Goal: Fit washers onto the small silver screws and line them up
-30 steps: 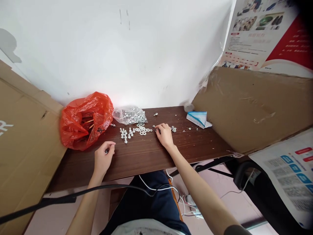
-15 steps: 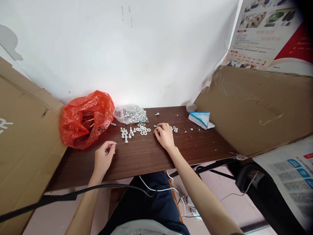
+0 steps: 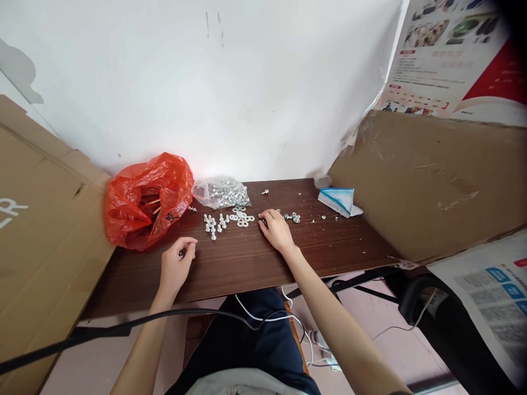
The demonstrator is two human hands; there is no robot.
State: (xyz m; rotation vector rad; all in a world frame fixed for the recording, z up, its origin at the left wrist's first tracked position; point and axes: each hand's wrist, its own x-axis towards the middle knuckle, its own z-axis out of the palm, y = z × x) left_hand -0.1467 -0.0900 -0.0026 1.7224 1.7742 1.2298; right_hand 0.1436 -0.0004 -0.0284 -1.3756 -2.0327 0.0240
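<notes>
Steel washers (image 3: 241, 218) beneath right hand (image 3: 276, 230) could scatter off bench (image 3: 247, 263); left hand (image 3: 175, 266) seemingly pinches a dark screw (image 3: 181, 253).

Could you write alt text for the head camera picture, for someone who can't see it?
Two bare hands rest on a dark wooden table: the left hand pinches a small dark part, the right hand touches loose washers. Behind lie upright screws, a clear bag of hardware and a red plastic bag.

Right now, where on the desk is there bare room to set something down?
Bare wood runs along the desk's front edge between the left hand and right hand, and right of the right hand, below the blue-white packet. Crowded: the back strip with the red bag, clear bag and loose washers.
</notes>
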